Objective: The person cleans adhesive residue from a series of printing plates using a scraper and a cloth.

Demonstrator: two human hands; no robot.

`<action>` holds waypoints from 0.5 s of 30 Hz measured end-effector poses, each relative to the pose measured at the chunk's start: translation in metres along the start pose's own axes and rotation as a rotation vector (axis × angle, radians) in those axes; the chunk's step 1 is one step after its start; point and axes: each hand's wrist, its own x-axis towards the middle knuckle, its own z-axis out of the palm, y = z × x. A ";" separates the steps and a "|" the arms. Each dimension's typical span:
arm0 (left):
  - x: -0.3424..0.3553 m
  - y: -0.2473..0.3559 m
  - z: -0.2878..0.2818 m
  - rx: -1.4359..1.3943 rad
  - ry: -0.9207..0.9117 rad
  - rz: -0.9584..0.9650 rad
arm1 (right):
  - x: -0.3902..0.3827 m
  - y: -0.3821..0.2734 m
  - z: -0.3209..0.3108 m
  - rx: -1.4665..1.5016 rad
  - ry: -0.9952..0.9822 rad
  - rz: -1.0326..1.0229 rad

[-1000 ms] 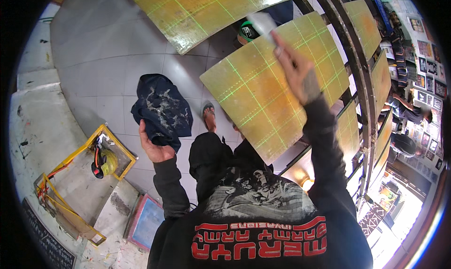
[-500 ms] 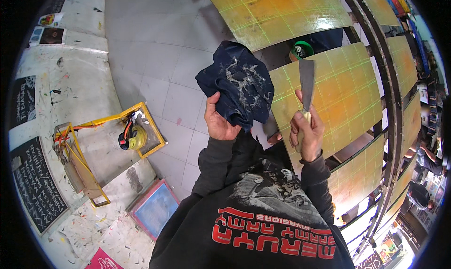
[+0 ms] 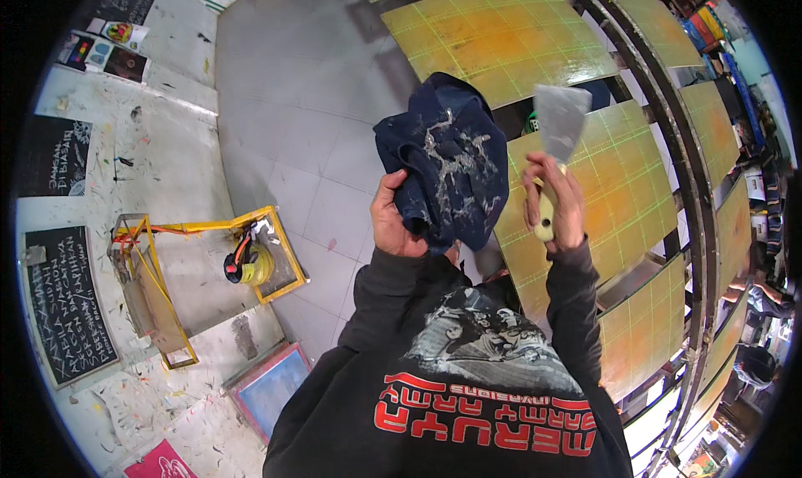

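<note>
My left hand [image 3: 391,215] is closed on a bunched navy cloth [image 3: 443,169] with pale grey, crusted smears across its upper face. My right hand [image 3: 558,195] grips the cream handle of a metal scraper [image 3: 561,119], its broad blade raised and turned flat toward the camera, just to the right of the cloth. Beneath the scraper lies a yellowish board [image 3: 626,219] marked with green grid lines. A green round container [image 3: 531,120] is partly hidden behind the blade.
More gridded boards [image 3: 489,35] sit on a dark metal frame [image 3: 685,177] along the right. A yellow metal stand [image 3: 284,252] with coiled hose stands at left, near paint-marked white surfaces [image 3: 167,144] and a blue framed screen [image 3: 267,382]. Tiled floor [image 3: 309,169] lies between. People appear partly at far right [image 3: 764,298].
Compared with a second ago, the cloth is higher and nearer the boards, and the scraper has come back from over the board beside it, its blade now turned flat. The view has shifted too.
</note>
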 end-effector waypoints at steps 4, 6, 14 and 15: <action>-0.001 0.013 0.008 0.049 -0.169 -0.160 | 0.056 0.008 -0.018 0.138 -0.377 0.336; -0.001 0.015 0.023 0.080 -0.208 -0.241 | 0.068 -0.011 0.025 0.313 -0.064 0.293; 0.006 0.023 0.028 0.088 -0.039 -0.655 | 0.076 -0.051 -0.018 -0.330 -0.503 0.199; 0.006 0.021 0.028 0.094 -0.022 -0.642 | 0.074 -0.052 -0.018 -0.399 -0.480 0.162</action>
